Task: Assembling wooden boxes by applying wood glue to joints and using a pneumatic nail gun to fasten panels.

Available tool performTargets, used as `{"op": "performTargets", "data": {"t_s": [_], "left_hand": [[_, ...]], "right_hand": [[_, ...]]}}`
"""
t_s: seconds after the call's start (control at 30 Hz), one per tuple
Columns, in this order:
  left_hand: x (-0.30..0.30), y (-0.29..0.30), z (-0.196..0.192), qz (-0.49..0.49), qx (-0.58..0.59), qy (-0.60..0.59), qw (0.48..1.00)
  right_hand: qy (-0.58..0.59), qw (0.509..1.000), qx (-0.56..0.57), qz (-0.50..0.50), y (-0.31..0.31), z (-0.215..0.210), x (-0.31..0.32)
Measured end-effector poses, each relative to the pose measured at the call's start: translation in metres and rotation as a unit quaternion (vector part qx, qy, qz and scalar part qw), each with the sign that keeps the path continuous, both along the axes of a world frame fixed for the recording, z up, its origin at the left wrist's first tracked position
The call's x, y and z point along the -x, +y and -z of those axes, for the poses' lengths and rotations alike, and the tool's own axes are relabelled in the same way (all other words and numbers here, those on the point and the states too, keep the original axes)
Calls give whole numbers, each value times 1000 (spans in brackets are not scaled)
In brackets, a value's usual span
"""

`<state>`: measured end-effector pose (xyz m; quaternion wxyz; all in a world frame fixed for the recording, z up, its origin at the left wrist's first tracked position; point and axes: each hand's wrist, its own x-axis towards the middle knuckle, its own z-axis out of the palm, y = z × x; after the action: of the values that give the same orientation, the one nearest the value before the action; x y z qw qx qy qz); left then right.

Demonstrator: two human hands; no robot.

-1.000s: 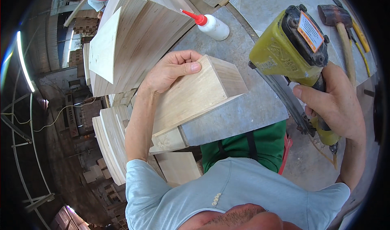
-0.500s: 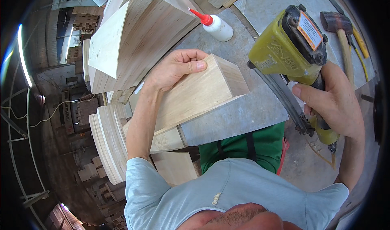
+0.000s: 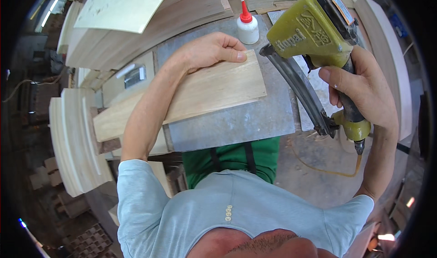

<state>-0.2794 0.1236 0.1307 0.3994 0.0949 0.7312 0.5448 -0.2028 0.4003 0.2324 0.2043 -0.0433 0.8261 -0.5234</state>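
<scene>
Board (image 3: 218, 87) has its far edge gripped by your left hand (image 3: 205, 53); right of it, your right hand (image 3: 368, 91) clasps nail gun (image 3: 309, 32); bare tabletop (image 3: 236, 121) borders its near edge.

So the wooden piece (image 3: 218, 82) runs across the bench top (image 3: 232, 123), left hand (image 3: 209, 53) on its far edge near the right end. Glue bottle (image 3: 248, 31) stands just behind that end. Nail gun's (image 3: 312, 32) off to the right in the right hand (image 3: 366, 87), apart from the wood. Big board stack (image 3: 182, 23) sits back left, loose sheet (image 3: 120, 7) on top, smaller stack (image 3: 75, 139) nearer on the left.
</scene>
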Motion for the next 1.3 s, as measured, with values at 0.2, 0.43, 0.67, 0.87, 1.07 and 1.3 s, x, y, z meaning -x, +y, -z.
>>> {"op": "performTargets", "data": {"t_s": [0.2, 0.43, 0.67, 0.87, 1.07, 1.3], "left_hand": [[-2, -1, 3, 28, 72, 105, 992], [-5, -2, 1, 13, 81, 167, 983], [-5, -2, 5, 7, 93, 190, 977], [-6, -2, 6, 6, 102, 211, 972], [-4, -2, 9, 13, 82, 213, 974], [-5, -2, 12, 6, 74, 222, 972]], "right_hand": [[59, 997, -52, -27, -27, -13, 4], [78, 990, -114, -40, -39, -19, 9], [54, 979, -175, -94, -40, -24, 20], [104, 983, -137, -68, -36, -30, 6], [83, 981, -161, -66, -41, -32, -4], [80, 974, -182, -105, -36, -26, 2]]}}
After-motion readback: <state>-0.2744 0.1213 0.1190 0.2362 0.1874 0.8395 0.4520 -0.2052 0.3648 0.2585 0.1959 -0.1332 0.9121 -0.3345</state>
